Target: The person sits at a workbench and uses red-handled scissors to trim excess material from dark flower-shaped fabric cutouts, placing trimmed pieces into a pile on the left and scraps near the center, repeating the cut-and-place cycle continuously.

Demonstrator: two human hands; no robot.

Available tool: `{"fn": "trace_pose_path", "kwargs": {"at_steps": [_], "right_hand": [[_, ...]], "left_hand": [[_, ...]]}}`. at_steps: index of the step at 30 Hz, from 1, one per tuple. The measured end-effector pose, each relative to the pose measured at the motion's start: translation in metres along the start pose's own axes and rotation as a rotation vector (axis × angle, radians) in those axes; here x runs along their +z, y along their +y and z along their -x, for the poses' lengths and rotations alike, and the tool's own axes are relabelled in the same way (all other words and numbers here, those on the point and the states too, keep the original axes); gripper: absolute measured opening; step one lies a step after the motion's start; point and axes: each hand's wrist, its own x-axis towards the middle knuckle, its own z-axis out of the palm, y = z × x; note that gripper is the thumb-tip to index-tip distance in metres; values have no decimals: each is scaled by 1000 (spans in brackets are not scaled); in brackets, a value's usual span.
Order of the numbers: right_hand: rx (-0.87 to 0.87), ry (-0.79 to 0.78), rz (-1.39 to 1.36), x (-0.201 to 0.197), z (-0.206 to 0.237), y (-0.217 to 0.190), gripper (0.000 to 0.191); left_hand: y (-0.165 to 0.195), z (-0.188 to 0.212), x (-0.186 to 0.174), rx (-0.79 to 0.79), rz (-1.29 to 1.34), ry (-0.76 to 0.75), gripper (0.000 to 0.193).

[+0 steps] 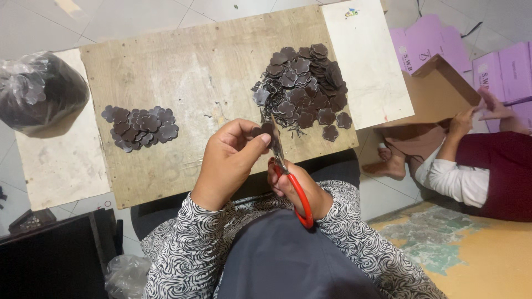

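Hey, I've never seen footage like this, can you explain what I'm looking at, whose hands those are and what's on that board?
This is one picture from a camera worn on a person's head, looking down at their own two hands. The left hand pinches a small dark brown flower-shaped leather-like piece in its fingers. The right hand holds red-handled scissors, blades at that piece. On the worn wooden board lie a large heap and a smaller pile of similar pieces. To the right, another person's hand holds a brown cardboard sheet.

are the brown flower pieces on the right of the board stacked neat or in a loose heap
A loose heap: the brown flower pieces overlap at all angles on the wooden board, with a few lying apart at the edge.
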Motion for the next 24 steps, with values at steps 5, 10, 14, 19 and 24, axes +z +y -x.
{"fn": "trace_pose_path", "kwargs": {"at_steps": [5,10,14,19,24], "right_hand": [[-13,-25,110,-2,0,-4,69],[-2,-50,108,-3,1,-4,72],[3,-67,89,-3,1,-4,71],[-10,-46,111,-1,0,-6,73],[7,-52,45,-1,2,-8,71]], "left_hand": [[2,2,-3,0,-76,-58,11],[3,3,-6,-13,-41,-93,10],[2,3,-4,-13,-11,-52,10],[4,4,-6,-57,-23,-127,9],[2,3,-2,-56,10,-95,10]]}}
